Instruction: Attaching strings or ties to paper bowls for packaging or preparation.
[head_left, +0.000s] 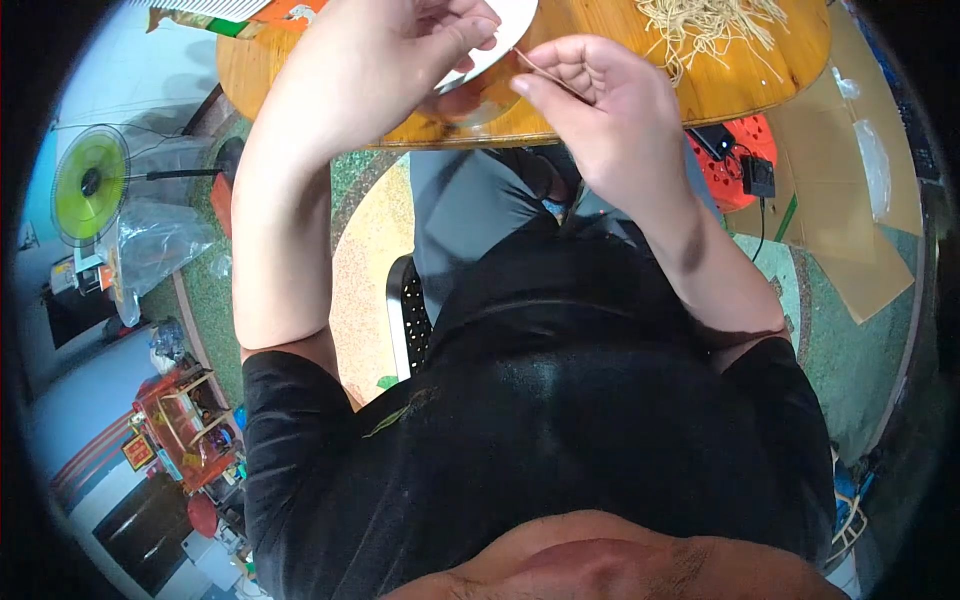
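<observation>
The right hand (600, 100) pinches 1 thin pale straw-like stalk (540, 72) between thumb and forefinger, its tip meeting the closed left hand (400, 50) at the round white plate (505, 35), while the loose heap of stalks (710, 25) on the wooden table (760, 85) remains seemingly unprocessed.

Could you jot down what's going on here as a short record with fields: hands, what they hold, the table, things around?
Left hand: raised over the table edge, fingers on a white plate
Right hand: pinching a thin pale stick between its fingertips
Table: round, wooden, orange-brown
On the table: a pile of pale thin strands
On the floor: a green fan, a flat cardboard sheet, a red stool
</observation>
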